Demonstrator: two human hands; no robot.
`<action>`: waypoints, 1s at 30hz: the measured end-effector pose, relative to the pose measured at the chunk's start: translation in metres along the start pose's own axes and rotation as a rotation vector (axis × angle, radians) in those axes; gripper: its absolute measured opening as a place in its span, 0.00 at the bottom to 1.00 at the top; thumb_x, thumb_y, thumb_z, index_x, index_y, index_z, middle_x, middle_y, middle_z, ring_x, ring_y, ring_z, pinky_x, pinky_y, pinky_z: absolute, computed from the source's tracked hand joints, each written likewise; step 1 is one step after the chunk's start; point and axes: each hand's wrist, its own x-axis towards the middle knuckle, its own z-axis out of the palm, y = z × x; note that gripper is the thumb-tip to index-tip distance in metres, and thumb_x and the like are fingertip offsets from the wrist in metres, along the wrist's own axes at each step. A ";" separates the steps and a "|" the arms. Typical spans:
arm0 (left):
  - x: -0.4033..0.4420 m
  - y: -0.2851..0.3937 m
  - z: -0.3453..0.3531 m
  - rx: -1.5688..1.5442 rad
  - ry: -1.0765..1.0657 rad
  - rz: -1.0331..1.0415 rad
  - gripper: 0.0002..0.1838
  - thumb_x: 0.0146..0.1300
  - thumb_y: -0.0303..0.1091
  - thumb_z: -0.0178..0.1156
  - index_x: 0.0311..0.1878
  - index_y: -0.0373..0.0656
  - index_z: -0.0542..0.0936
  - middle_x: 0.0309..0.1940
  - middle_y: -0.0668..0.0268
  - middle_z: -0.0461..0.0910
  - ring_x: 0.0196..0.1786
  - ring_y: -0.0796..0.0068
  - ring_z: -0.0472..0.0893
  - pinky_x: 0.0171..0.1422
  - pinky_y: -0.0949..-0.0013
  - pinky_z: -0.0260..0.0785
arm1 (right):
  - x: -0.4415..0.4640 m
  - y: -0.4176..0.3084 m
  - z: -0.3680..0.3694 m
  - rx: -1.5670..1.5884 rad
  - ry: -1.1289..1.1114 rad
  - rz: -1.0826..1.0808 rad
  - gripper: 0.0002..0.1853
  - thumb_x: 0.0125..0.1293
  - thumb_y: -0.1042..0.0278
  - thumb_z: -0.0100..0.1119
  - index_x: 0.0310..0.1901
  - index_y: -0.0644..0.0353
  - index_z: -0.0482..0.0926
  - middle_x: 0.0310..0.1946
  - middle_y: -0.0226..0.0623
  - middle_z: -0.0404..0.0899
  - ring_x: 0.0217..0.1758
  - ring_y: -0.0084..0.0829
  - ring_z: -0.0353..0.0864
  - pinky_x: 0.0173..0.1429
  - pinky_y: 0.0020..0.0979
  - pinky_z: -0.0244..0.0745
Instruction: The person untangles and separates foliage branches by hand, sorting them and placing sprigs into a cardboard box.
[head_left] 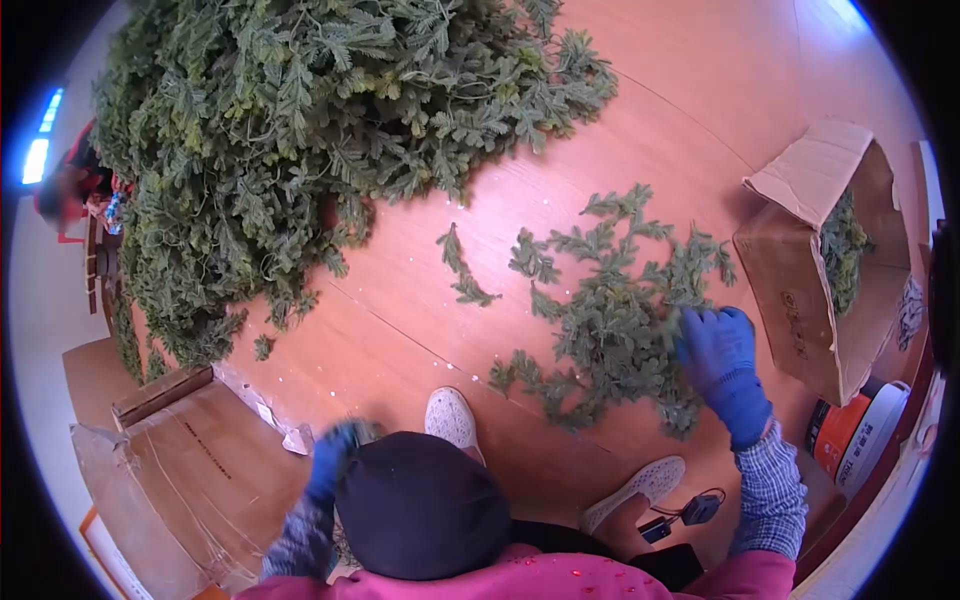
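My right hand point(717, 350), in a blue glove, reaches to the right edge of a small pile of green artificial branches point(610, 335) on the table; its fingers are curled round sprigs there. My left hand point(338, 455), also gloved in blue, is low on the left beside the dark cap, its fingers bent; something greenish shows at the fingertips, too small and blurred to name. A single loose sprig point(462, 265) lies apart, left of the small pile. Beyond it, a large heap of green branches point(300, 130) fills the upper left.
An open carton point(790, 300) with greenery inside stands at the right, near an orange and white round container point(860, 435). Another cardboard box point(200, 470) lies lower left. A black device with a cable point(700, 508) is near my foot. Another person point(75, 185) is at far left.
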 end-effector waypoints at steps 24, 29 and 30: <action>0.136 0.266 0.155 -0.485 -0.516 0.371 0.30 0.71 0.47 0.52 0.67 0.33 0.66 0.56 0.50 0.77 0.57 0.62 0.79 0.67 0.60 0.68 | 0.162 -0.145 0.017 0.602 0.831 -0.297 0.23 0.42 0.69 0.66 0.46 0.49 0.81 0.59 0.43 0.71 0.62 0.44 0.68 0.67 0.46 0.60; 0.167 0.264 0.181 -0.705 -0.788 0.177 0.36 0.71 0.52 0.51 0.71 0.35 0.57 0.64 0.51 0.69 0.63 0.61 0.74 0.68 0.61 0.66 | 0.118 -0.154 0.046 0.691 0.755 -0.290 0.25 0.42 0.72 0.63 0.48 0.49 0.80 0.58 0.39 0.72 0.61 0.42 0.70 0.66 0.45 0.62; 0.174 0.266 0.187 -0.702 -0.821 0.145 0.36 0.71 0.52 0.51 0.71 0.35 0.58 0.64 0.50 0.69 0.63 0.60 0.74 0.68 0.61 0.66 | 0.113 -0.157 0.049 0.684 0.775 -0.354 0.23 0.43 0.72 0.61 0.47 0.50 0.80 0.57 0.39 0.73 0.60 0.42 0.71 0.66 0.45 0.63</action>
